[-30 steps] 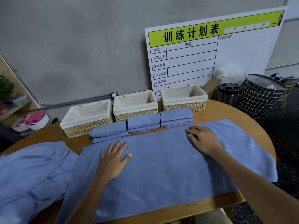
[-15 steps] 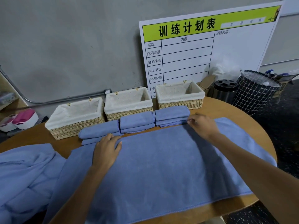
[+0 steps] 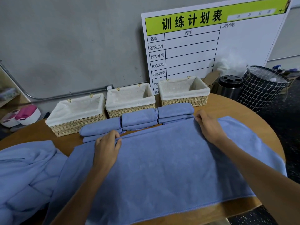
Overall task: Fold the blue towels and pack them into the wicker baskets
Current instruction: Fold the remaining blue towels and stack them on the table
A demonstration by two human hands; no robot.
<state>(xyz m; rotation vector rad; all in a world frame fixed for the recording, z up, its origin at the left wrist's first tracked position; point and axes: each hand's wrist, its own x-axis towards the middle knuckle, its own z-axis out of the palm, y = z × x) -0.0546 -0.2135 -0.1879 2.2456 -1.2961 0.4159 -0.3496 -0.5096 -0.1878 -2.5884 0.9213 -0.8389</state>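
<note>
a: where's the towel being worked on?

b: the big blue towel (image 3: 170, 168) lies spread flat over the round wooden table (image 3: 253, 111), its near edge hanging just past the table's front rim.

a: and the hands?

b: both are at the far edge. the left hand (image 3: 106, 146) pinches that edge between thumb and fingers, the cloth bunched into a small ridge there. the right hand (image 3: 208, 125) has its fingers curled over the same edge nearer the right side, pinching it too.

a: anything folded already?

b: three folded towels in a row just beyond the spread one: the left folded towel (image 3: 99, 129), the middle folded towel (image 3: 139, 119) and the right folded towel (image 3: 176, 112), each right in front of a basket.

a: the baskets?

b: the left basket (image 3: 76, 125), middle basket (image 3: 129, 109) and right basket (image 3: 185, 101), all with white cloth lining, stand along the back by the wall.

a: what else?

b: a heap of blue towels (image 3: 26, 176) at the left, a white board (image 3: 211, 43) with a green header leaning on the wall, and a wire-mesh bin (image 3: 263, 88) at the right.
</note>
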